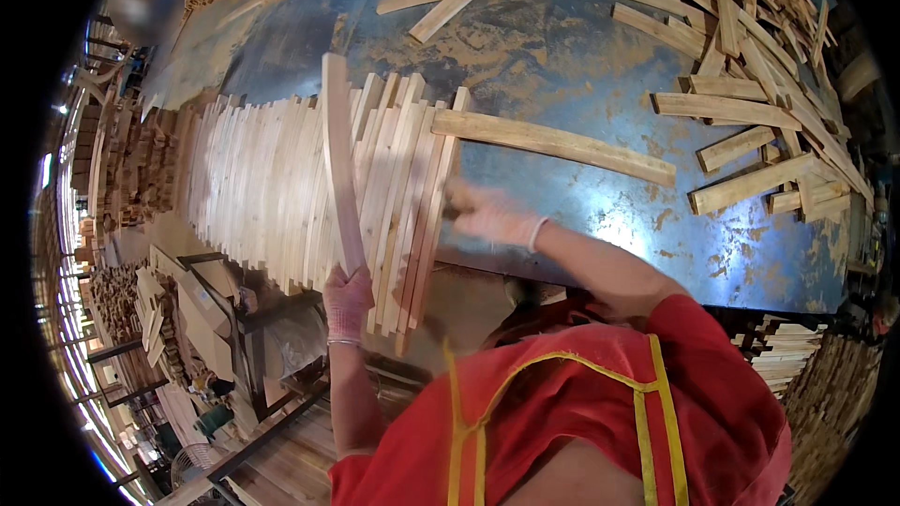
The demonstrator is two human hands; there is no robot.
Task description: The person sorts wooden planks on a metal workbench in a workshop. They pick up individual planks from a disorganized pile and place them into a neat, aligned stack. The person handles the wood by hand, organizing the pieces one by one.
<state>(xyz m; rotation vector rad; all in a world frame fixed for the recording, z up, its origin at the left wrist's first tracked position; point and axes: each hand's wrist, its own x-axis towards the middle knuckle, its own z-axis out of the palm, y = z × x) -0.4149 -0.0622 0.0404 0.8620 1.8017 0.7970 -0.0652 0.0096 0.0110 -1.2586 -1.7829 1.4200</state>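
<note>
Many slats point(281, 187), blue bench point(562, 66), wkshop

Two gloved hands are showing, the left hand point(348, 300) and the right hand point(487, 214); one wood strip point(339, 164) is sticking up; one long slat point(553, 143) is lying alone; the rowed slats point(272, 187) and piled sticks point(759, 28) are too many to count.
</note>
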